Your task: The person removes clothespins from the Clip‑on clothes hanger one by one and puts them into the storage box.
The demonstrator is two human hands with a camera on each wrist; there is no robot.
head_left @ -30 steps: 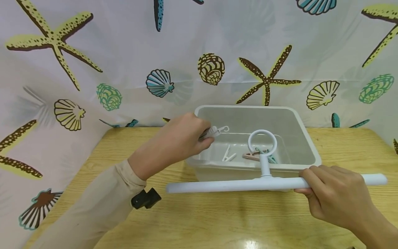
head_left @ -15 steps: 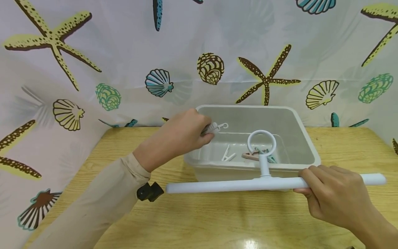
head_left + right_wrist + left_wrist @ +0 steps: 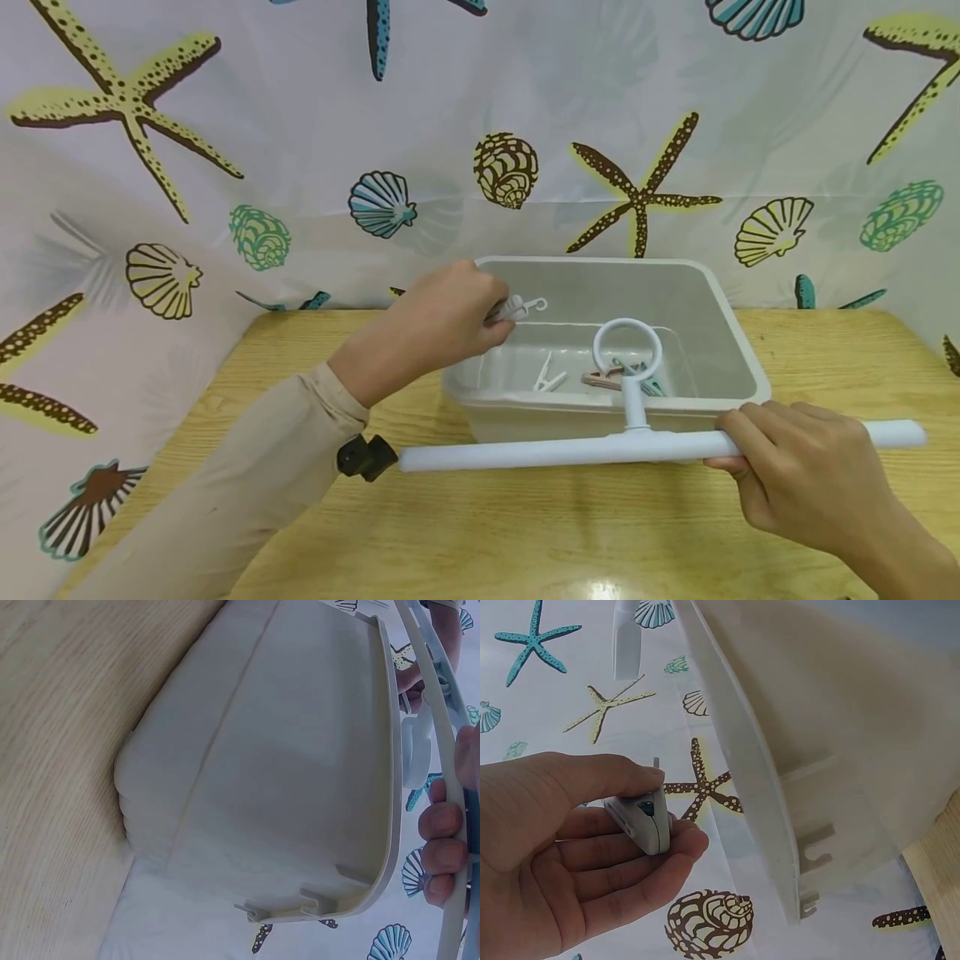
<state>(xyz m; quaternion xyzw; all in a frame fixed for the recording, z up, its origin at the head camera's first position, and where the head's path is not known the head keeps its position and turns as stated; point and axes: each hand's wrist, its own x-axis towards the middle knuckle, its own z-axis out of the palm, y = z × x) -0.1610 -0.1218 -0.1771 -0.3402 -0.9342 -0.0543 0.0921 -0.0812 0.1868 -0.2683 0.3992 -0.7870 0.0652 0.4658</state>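
Over the left side of a white plastic tub (image 3: pixel 738 333), my left hand (image 3: pixel 446 321) pinches a pale grey-white clothespin (image 3: pixel 641 821) between thumb and fingers. A small hook-shaped end sticks out past the fingers. My right hand (image 3: pixel 810 475) grips the right part of a white plastic bar (image 3: pixel 517 454), held level in front of the tub. From the bar's middle rises a short stem with a ring (image 3: pixel 597 346), which overlaps the tub in the head view. Inside the tub lie a white clothespin (image 3: pixel 550 382), a pinkish-brown clothespin (image 3: pixel 602 380) and green ones (image 3: pixel 652 386).
The tub stands on a wooden table (image 3: pixel 525 533). A curtain (image 3: pixel 450 100) printed with starfish and shells hangs behind it. Black camera mount (image 3: pixel 367 458) on the left wrist sits near the bar's left end.
The left wrist and forearm have shifted slightly right and up, bringing the black mount closer to the bar's end. The right hand and the bar stay nearly still.
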